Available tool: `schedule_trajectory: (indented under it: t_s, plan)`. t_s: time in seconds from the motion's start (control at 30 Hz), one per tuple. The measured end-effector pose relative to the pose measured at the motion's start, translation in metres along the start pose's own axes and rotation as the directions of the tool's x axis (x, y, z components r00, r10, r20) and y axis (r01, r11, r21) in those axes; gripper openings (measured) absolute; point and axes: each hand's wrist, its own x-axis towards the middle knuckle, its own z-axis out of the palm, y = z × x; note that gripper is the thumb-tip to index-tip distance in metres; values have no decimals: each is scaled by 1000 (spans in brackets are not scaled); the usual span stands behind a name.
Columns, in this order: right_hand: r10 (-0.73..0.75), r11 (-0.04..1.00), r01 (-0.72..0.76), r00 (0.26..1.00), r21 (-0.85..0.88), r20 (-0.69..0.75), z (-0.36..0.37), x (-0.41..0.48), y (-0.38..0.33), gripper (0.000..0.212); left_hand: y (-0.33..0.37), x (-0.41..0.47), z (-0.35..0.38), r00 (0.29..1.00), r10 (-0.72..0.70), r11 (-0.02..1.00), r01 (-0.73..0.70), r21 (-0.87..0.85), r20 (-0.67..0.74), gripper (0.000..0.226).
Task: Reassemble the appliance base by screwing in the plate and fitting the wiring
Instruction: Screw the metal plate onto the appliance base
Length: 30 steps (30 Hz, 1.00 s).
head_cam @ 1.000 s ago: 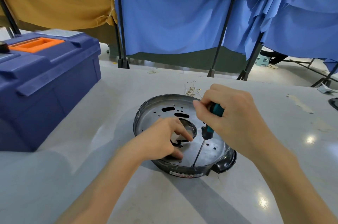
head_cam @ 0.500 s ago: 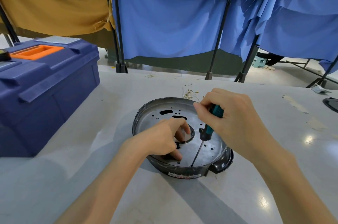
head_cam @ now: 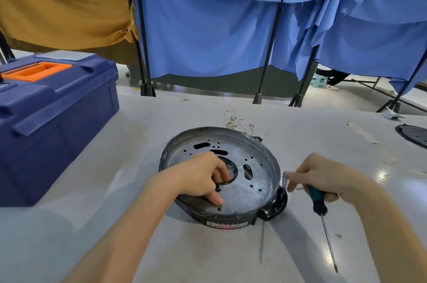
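The round black appliance base lies on the white table with a perforated silver metal plate seated inside it. My left hand rests on the plate, fingers curled into the rim of its central round hole and thumb pressing the metal near the front edge. My right hand is to the right of the base, off the plate, and grips a screwdriver with a teal and black handle. Its shaft points down toward me over the table. The wiring, thin pale strands, lies just behind the base.
A big blue toolbox with an orange handle stands at the left. A dark round part lies at the table's far right edge. Blue and mustard cloth screens on black stands close off the back.
My right hand lifted the screwdriver out of the base and swung it right, its tip now over the table. My left hand stays on the plate. The camera tilted down slightly.
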Motion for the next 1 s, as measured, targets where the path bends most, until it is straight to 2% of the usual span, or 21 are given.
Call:
schedule_trajectory:
  t_s: [0.1,0.23,0.43,0.57,0.67,0.8,1.0]
  plan:
    - [-25,999,21,995,35,98,10,10,5,43,0,0,-1,1000,-3,1000,3,10,4,51]
    - [-92,994,85,991,71,100,15,17,4,41,0,-3,-2,999,-35,999,34,14,33,47]
    - [-151,978,143,987,154,46,29,30,-7,53,3,-11,1,990,-117,991,111,80,81,44]
    - [-200,965,193,980,176,20,43,39,-20,46,7,-25,3,974,-188,965,160,206,126,46]
    - [-236,957,229,972,176,20,52,44,-28,43,8,-34,3,952,-248,949,201,242,178,57]
    - [-268,948,260,963,183,18,61,46,-36,24,12,-41,3,956,-231,947,179,267,181,55]
    - [-293,932,288,956,220,-7,68,51,-40,26,13,-45,1,950,-243,947,188,262,195,60]
